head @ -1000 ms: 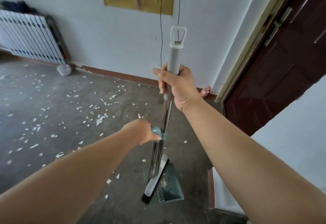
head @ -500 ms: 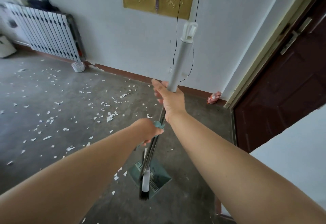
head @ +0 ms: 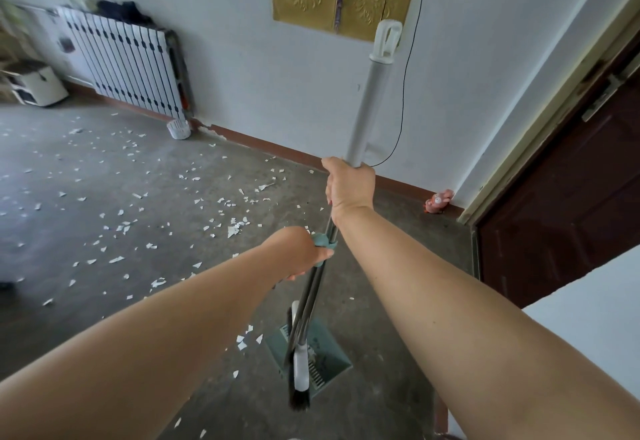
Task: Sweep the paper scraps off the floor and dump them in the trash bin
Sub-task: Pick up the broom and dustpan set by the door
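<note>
The right hand (head: 349,187) grips the broom (head: 369,100); the left hand (head: 298,252) grips the dustpan (head: 329,349) handle at its clip (head: 320,240). Paper scraps (head: 232,230) lie scattered left of the dustpan. Yanking broom and dustpan apart could topple the dustpan.

Probably a home: radiator (head: 131,65), wooden door (head: 568,197).
</note>
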The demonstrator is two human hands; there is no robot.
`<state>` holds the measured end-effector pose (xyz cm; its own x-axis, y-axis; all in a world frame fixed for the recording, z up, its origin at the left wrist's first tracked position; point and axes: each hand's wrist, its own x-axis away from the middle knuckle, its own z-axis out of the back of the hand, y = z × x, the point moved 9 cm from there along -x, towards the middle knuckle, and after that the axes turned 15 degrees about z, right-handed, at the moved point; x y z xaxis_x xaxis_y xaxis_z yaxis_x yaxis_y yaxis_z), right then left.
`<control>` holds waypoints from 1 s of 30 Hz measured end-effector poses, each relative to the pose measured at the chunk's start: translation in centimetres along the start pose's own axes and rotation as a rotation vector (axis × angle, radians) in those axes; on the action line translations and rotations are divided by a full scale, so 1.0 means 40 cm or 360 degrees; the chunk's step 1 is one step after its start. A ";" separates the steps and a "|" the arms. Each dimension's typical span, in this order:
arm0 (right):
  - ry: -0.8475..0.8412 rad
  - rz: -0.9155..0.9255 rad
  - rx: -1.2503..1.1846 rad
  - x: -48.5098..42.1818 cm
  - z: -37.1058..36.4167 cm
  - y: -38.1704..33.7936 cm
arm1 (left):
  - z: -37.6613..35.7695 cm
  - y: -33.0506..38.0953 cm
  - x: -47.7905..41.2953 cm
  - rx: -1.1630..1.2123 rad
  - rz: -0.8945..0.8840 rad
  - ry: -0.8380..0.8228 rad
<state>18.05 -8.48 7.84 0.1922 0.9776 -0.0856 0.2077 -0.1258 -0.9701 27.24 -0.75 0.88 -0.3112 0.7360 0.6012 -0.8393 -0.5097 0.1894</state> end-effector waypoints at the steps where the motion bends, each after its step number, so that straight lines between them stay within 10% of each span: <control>1: -0.0015 -0.0006 0.0004 0.000 -0.005 0.001 | 0.001 -0.004 0.000 0.0004 0.0005 -0.0006; 22: -0.0317 -0.0005 -0.0009 0.061 -0.133 0.036 | 0.029 -0.138 0.010 0.0050 0.0007 0.0103; 30: 0.0100 -0.0060 0.0092 -0.022 0.013 0.009 | -0.010 -0.304 -0.014 0.0042 0.0058 0.0151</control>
<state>17.44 -9.29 7.46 0.2456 0.9687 -0.0363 0.1607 -0.0776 -0.9840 37.44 5.19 -2.06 -0.3832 0.7550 0.5321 -0.8150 -0.5475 0.1898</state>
